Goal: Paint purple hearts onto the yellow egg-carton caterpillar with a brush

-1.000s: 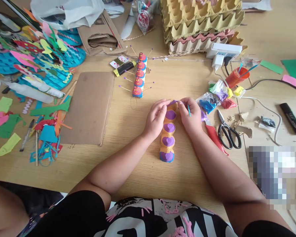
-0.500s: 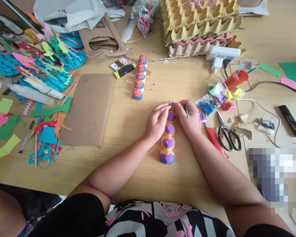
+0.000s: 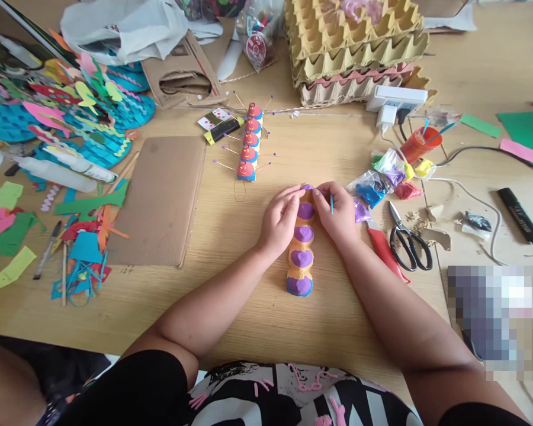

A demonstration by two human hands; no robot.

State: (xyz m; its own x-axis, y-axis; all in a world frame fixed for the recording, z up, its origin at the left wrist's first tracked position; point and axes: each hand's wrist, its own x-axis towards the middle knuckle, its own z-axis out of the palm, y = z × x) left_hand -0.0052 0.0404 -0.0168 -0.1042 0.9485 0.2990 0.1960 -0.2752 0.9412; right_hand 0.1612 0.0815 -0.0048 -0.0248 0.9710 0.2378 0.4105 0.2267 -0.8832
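A strip of egg carton point(image 3: 306, 222) lies lengthwise in front of me, orange with a purple clay cap on each bump and blue at the near end. My left hand point(image 3: 281, 218) is closed at its far end, fingertips pressed to the side of the last bump. My right hand point(image 3: 337, 213) is on the other side of that bump, fingers pinched around a thin blue clay tool point(image 3: 331, 204). The fingertips partly hide the purple clay there. Farther off stands a finished-looking egg carton caterpillar point(image 3: 249, 145) with red caps, small faces and purple-tipped sticks.
Right of my hands lie bagged clay point(image 3: 373, 192), a red-handled cutter point(image 3: 386, 254), black scissors point(image 3: 408, 242) and an orange cup point(image 3: 421, 145). A power strip point(image 3: 397, 100) and stacked egg trays point(image 3: 355, 53) stand behind. Leftward are cardboard point(image 3: 157, 201), glue bottles point(image 3: 55, 171) and paper scraps point(image 3: 86, 245).
The view has shifted slightly. My right hand has moved a little at the far bump, and more of its purple clay shows. Both hands stay around the strip's far end.
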